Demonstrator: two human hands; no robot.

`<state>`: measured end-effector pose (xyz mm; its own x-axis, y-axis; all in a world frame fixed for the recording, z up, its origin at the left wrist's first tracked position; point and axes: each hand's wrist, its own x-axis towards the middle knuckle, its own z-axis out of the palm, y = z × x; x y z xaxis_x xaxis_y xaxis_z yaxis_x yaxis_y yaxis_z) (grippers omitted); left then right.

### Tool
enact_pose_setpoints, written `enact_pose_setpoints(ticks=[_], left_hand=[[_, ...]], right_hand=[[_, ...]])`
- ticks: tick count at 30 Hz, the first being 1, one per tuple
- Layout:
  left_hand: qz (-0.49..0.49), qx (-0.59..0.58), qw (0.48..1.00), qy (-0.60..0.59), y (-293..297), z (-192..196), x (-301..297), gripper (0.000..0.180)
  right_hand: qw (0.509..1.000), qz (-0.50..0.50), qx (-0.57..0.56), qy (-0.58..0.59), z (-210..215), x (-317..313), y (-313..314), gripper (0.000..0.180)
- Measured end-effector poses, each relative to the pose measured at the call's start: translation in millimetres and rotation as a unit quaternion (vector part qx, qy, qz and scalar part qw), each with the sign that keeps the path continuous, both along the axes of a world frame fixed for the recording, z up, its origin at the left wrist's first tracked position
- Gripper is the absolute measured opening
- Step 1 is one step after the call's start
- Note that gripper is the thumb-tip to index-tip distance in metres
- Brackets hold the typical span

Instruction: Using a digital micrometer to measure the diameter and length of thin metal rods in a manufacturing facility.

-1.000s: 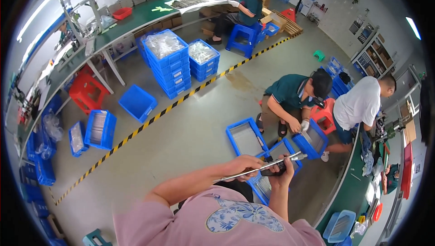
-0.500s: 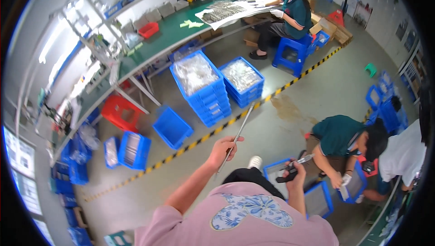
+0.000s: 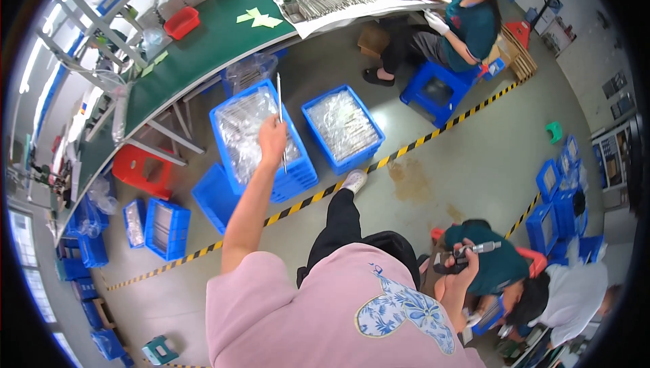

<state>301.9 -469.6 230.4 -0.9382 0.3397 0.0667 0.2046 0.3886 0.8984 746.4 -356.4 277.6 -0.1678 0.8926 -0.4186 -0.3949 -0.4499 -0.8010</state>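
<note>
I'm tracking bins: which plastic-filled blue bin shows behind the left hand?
The left bin of the large pair before the bench: the left hand, holding a rod, overlaps it in view; the right bin stands clear.

Left arm [image 3: 245,215]: we stretch it forward, elbow nearly straight.
Left hand [image 3: 273,141]: we curl its bare fingers into a grip.
Right forearm [image 3: 452,297]: we hold it close beside our torso.
Right hand [image 3: 463,273]: raised, fingers bent, well apart from our left.
</note>
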Motion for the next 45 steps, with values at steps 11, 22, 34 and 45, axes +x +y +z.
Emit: enact_pose_setpoints(ticks=[11,22,34,45], left_hand=[[0.199,-0.130,0.971,0.022,195.1,-45.1,-259.0,0.032],[0.120,-0.336,0.927,0.113,227.3,-83.6,-363.9,0.035],[0.079,-0.262,0.945,0.181,285.5,-60.9,-230.8,0.026],[-0.190,0.021,0.965,-0.180,549.3,-23.3,-81.0,0.036]], right_hand=[[0.967,-0.082,-0.104,-0.218,14.1,-85.6,122.8,0.031],[0.944,-0.074,-0.071,-0.314,32.6,-152.8,196.5,0.031],[0.962,-0.035,-0.072,-0.261,13.6,-165.0,265.5,0.031],[0.987,0.052,-0.029,-0.149,-12.2,-158.7,433.0,0.031]])
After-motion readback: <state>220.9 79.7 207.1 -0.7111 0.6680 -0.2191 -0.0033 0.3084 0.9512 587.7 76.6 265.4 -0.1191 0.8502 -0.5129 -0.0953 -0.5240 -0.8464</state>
